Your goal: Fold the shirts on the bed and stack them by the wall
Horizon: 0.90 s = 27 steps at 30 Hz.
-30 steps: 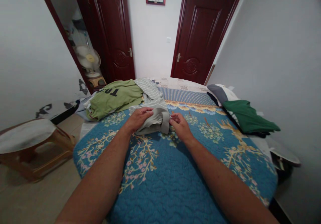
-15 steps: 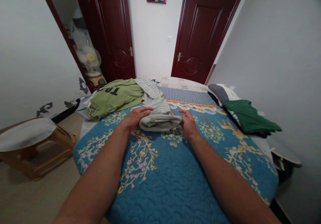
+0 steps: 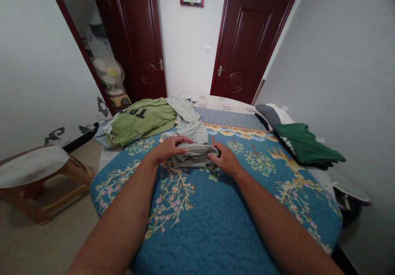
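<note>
A folded grey garment (image 3: 194,155) lies on the blue flowered quilt (image 3: 216,217) in the middle of the bed. My left hand (image 3: 166,148) grips its left end, fingers curled over the top. My right hand (image 3: 224,159) grips its right end, thumb and fingers pinching the folded edge. Just behind the bundle lies a striped grey garment (image 3: 188,121).
An olive green shirt (image 3: 140,121) tops a pile at the bed's far left. A dark green garment (image 3: 304,145) lies on a stack at the right edge. A wooden stool (image 3: 37,174) stands at left. Two dark red doors, a fan (image 3: 108,71) and a wall clock are behind.
The grey garment went from held up and bunched to laid flat on the quilt. Both hands then closed in on its ends and the bundle became narrower.
</note>
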Each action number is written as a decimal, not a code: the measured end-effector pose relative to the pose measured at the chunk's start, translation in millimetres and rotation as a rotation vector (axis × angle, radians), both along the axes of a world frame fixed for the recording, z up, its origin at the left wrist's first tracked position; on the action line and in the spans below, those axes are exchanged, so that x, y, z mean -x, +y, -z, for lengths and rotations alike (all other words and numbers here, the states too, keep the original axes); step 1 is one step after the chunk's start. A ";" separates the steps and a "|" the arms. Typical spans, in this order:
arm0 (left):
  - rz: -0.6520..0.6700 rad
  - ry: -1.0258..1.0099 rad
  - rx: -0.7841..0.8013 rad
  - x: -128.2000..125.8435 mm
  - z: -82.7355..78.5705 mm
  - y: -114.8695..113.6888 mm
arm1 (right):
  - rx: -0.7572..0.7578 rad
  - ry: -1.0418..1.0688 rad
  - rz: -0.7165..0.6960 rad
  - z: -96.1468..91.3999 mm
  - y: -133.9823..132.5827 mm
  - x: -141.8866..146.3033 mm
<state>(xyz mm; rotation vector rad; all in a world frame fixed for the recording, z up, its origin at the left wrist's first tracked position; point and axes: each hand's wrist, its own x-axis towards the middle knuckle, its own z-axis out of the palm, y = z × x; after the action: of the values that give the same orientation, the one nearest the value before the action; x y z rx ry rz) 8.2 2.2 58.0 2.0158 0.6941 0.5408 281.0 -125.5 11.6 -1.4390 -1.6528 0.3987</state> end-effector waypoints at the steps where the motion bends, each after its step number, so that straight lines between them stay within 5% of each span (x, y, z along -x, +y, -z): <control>1: -0.009 0.040 -0.084 -2.6 -0.1 -0.6 | -0.043 -0.052 0.020 -0.1 -0.1 1.0; 6: -0.168 -0.034 -0.570 -29.2 -3.4 -25.1 | -0.237 -0.131 0.247 5.6 6.4 0.6; 9: -0.124 -0.013 -0.703 -48.9 -6.7 -52.6 | -0.243 -0.181 0.330 6.8 8.0 -1.1; 12: 0.015 0.199 -0.667 -64.1 -0.4 -70.7 | -0.220 -0.203 0.339 4.5 6.4 -1.4; 15: -0.026 0.340 -0.635 -72.7 16.6 -71.2 | -0.234 -0.166 0.297 0.4 3.3 2.9; 18: -0.149 0.300 -0.646 -77.8 34.8 -64.2 | -0.255 -0.115 0.195 -3.8 -0.8 14.5; 22: -0.010 0.277 -0.635 -86.5 48.7 -61.8 | -0.276 -0.088 0.003 -9.6 -8.8 33.1; 27: -0.042 0.029 -0.464 -87.7 40.4 -62.1 | -0.345 0.037 -0.025 -12.8 -13.2 31.8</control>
<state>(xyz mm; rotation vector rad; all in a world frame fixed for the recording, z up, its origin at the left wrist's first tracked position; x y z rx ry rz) 95.9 -59.9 17.6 2.4461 0.6730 0.7522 249.2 -138.7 24.4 -1.1480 -1.6193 0.1429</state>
